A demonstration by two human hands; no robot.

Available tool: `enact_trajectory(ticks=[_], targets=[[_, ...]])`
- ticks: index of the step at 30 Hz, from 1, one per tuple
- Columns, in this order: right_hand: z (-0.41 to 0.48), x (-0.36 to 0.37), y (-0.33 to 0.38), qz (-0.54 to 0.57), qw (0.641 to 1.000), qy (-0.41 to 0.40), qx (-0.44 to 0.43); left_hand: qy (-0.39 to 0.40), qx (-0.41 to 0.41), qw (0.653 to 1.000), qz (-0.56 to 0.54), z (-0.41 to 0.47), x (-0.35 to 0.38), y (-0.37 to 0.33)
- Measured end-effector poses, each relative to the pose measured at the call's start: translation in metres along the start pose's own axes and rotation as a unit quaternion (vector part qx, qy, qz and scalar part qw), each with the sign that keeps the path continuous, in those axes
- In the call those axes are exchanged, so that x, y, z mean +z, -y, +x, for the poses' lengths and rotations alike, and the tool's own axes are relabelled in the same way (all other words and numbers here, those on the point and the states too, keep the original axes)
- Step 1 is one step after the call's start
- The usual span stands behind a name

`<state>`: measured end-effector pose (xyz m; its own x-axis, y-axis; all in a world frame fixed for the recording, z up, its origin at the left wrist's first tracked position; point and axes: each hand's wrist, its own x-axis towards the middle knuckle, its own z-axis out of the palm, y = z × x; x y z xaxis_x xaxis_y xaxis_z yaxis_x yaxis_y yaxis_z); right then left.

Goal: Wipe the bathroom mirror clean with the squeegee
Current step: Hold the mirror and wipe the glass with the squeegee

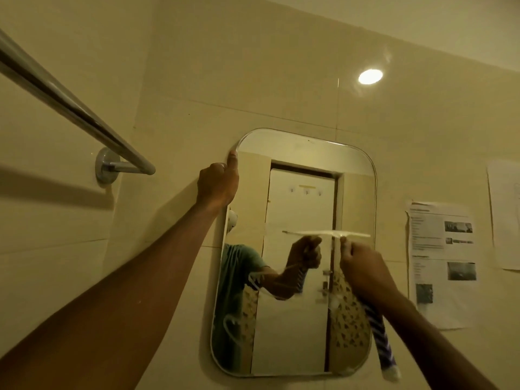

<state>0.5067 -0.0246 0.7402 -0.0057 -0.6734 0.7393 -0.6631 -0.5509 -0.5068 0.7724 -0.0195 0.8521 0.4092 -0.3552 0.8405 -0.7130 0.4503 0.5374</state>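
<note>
A rounded rectangular mirror (295, 319) hangs on the tiled wall. My left hand (218, 184) grips its upper left edge, thumb pointing up along the rim. My right hand (363, 271) holds a pale squeegee (329, 234), whose horizontal blade lies against the glass across the mirror's right half, about mid-height. Thin soapy streaks mark the lower left glass. A striped blue and white strip (384, 342) hangs down under my right wrist. The mirror reflects a door, my arm and the squeegee.
A chrome towel rail (70, 108) juts from the left wall at upper left, close to my left arm. Printed paper sheets (441, 263) are taped to the wall right of the mirror. A lamp's reflection (370, 76) glows on the tiles above.
</note>
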Motion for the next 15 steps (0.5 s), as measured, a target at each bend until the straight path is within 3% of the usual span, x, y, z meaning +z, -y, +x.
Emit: enact_trajectory(ticks=[7, 15], targets=[[0.111, -0.063, 0.058, 0.008, 0.995, -0.099, -0.019, -0.009, 0.021, 1.000, 0.007, -0.002, 0.000, 0.003], [0.015, -0.003, -0.011, 0.011, 0.999, -0.016, 0.029, -0.006, 0.018, 1.000, -0.013, -0.003, 0.000, 0.005]])
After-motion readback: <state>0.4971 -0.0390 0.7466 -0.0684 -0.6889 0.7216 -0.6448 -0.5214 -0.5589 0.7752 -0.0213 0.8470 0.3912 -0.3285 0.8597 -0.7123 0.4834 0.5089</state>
